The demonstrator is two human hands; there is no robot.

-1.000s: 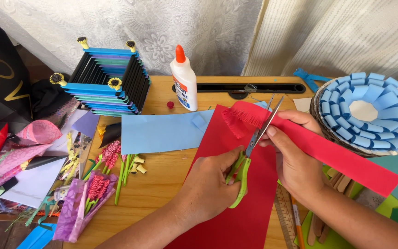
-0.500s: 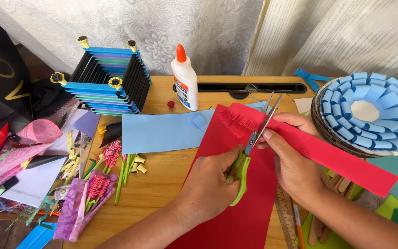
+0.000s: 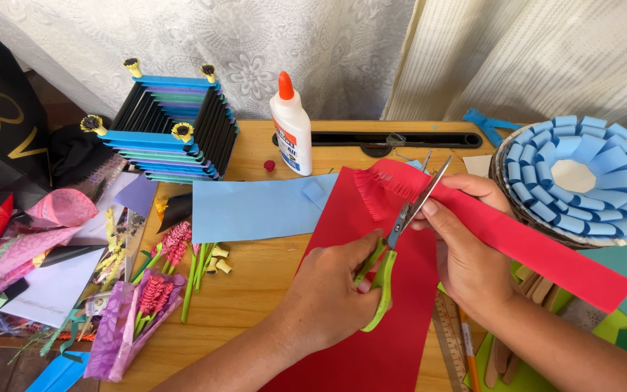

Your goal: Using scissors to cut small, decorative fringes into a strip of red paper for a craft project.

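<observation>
Fingers (image 3: 450, 218) pinch a fringed red paper strip (image 3: 538, 250).

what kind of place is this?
Probably a home paper-craft table. Signs: a white glue bottle with an orange cap, a round dish ringed with blue paper loops, and the left hand snipping a red paper strip with green-handled scissors.

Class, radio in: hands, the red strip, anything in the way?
Left hand on green scissors. Right hand holds red paper strip, end fringed. Nothing blocks the blades.
</observation>
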